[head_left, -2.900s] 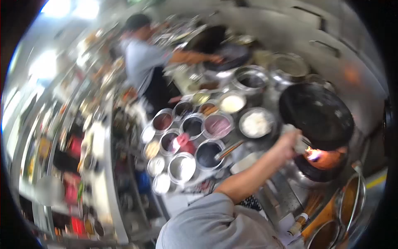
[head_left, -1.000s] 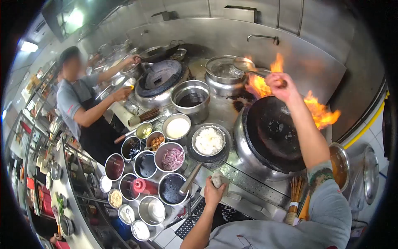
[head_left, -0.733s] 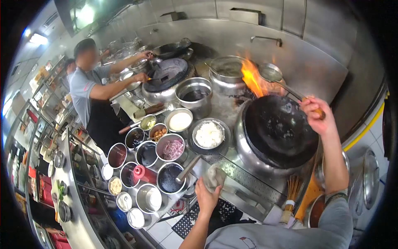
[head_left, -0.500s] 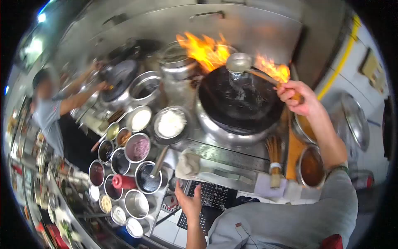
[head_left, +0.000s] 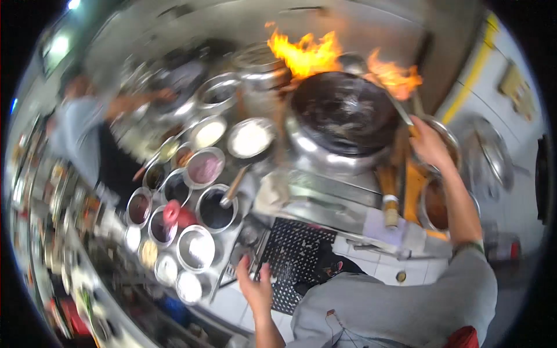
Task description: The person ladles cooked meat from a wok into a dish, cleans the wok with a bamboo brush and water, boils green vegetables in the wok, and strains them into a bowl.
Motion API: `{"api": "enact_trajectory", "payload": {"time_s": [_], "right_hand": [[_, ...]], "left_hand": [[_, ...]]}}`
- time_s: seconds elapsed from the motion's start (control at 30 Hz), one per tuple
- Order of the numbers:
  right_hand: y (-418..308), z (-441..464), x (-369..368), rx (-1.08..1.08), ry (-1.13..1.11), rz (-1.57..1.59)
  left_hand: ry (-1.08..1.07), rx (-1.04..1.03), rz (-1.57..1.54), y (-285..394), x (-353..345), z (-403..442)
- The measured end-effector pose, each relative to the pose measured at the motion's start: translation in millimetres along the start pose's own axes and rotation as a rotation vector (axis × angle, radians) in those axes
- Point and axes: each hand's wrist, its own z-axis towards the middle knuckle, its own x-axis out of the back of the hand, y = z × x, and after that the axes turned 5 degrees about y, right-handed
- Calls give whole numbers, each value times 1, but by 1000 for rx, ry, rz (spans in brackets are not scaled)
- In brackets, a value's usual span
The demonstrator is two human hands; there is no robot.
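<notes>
My right hand (head_left: 429, 144) is closed around the wooden handle end of a ladle (head_left: 399, 107). The ladle's bowl shows dimly behind the far rim of a large dark wok (head_left: 313, 113), between two bursts of flame. A little shiny liquid lies in the wok, which sits on a round metal burner ring (head_left: 325, 155). Low in front of my body, my left hand (head_left: 255, 290) holds nothing, its thumb and fingers apart. Nearest to it are a steel pot (head_left: 196, 248) and the counter edge.
Flames (head_left: 307, 55) rise behind the wok. Several pots and bowls of ingredients stand at left, including a red bottle (head_left: 183, 216). A bamboo brush (head_left: 390, 203) and a folded cloth (head_left: 272, 194) lie in front. A co-worker (head_left: 87, 127) stands at another wok, far left.
The ladle has gone from above the wok, where liquid ran from it, to behind its far rim. My view has shifted, and my left hand stays low and apart from things.
</notes>
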Motion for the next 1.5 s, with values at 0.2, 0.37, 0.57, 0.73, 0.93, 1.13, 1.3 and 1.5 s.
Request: {"api": "enact_trajectory", "payload": {"time_s": [0.2,0.37,0.57,0.73,0.93,1.13,1.3,1.5], "right_hand": [[16,85,-49,-119,-84,861],[-43,192,-103,-21,-209,1014],[-142,286,-179,-138,-227,981],[-170,372,-269,19,-140,691],[-200,413,-272,-402,-588,1153],[-210,399,-214,-728,-838,2299],[-187,348,-176,-537,-828,2505],[-148,241,-107,-451,-729,2484]], "left_hand": [[-73,-114,-2,9,-8,3],[45,-72,36,24,-6,35],[150,124,142,23,-7,40],[248,283,317,16,4,11],[286,375,310,3,13,-6],[328,319,337,-6,32,-4],[359,264,318,-17,59,-18],[377,294,250,-62,111,-69]]}}
